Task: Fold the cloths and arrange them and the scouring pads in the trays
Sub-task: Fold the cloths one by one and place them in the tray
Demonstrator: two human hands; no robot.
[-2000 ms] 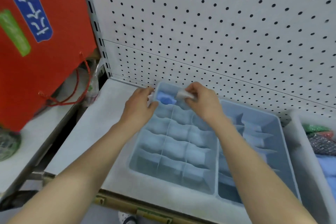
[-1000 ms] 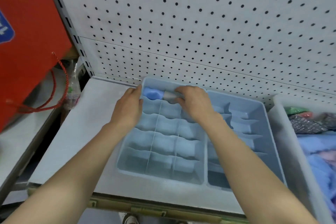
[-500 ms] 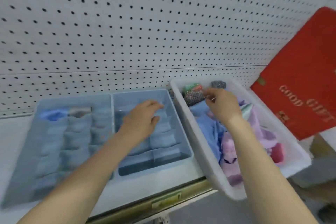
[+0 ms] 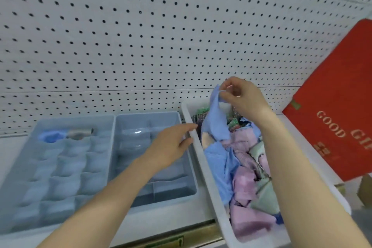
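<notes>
Behind blue cloth (image 4: 216, 123), scouring pads (image 4: 202, 111) half-hidden

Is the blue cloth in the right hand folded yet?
Unfolded: the right hand pinches one corner of the blue cloth, which hangs loose into the white bin.

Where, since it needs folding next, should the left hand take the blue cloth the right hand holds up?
Probably the left edge of the blue cloth, partway down, from the left over the bin rim. The right hand pinches its top corner, so it hangs draped, and the open left hand is beside that rim.
</notes>
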